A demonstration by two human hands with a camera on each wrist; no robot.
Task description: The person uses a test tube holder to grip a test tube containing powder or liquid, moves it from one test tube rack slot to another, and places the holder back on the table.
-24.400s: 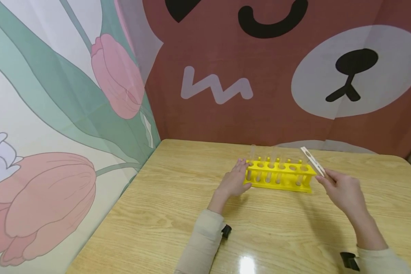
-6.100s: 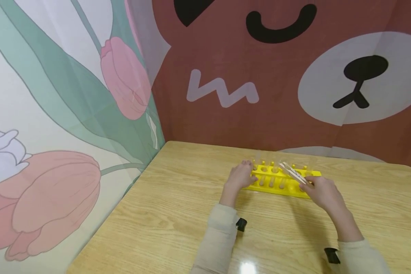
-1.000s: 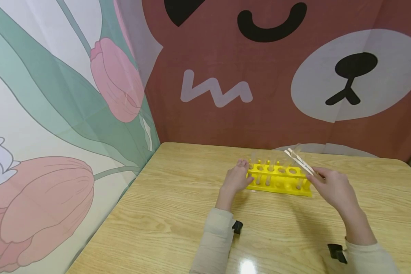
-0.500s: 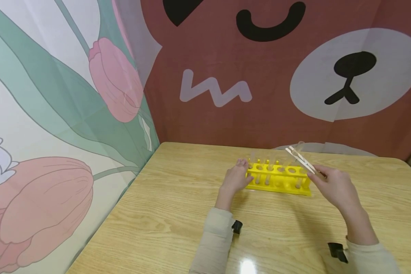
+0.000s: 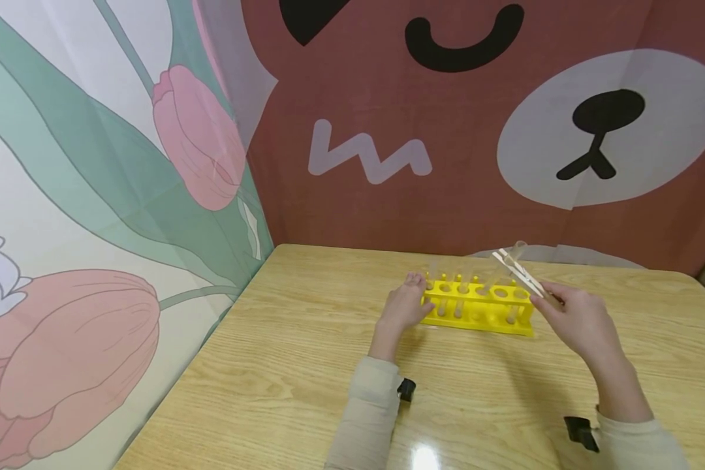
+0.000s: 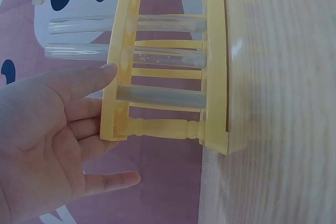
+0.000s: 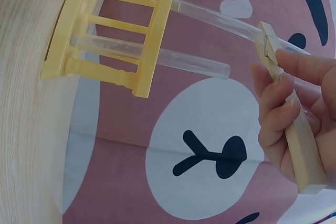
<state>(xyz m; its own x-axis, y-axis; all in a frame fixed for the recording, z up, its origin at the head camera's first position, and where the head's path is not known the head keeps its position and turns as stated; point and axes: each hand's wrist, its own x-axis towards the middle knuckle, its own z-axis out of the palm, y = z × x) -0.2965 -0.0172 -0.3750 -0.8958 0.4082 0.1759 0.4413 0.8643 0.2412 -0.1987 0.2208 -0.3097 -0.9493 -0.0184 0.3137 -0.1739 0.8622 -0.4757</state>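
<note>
My left hand (image 5: 403,303) grips the left end of the yellow test tube rack (image 5: 478,321), thumb on the near side of the top plate and fingers behind it in the left wrist view. In my right hand (image 5: 578,326) is a wooden test tube clamp (image 5: 523,277), its handle held in curled fingers. The clamp's jaws close round a clear test tube (image 7: 220,20), which leans up to the right with its lower end right at a hole in the rack's top plate. Other tubes (image 6: 163,96) stand in the rack, one of them (image 7: 194,64) at its right end.
The rack stands on a wood-grain table (image 5: 270,365) toward its far edge. Behind it hangs a cloth (image 5: 446,209) with a bear's face, and a tulip-patterned cloth (image 5: 94,215) hangs at the left. Black straps (image 5: 407,390) show at both wrists.
Since 6.1 s ago the clamped tube has come up out of the rack, leaving no tube below that hole. Over the last second it rises slightly rightward; the left hand stays put.
</note>
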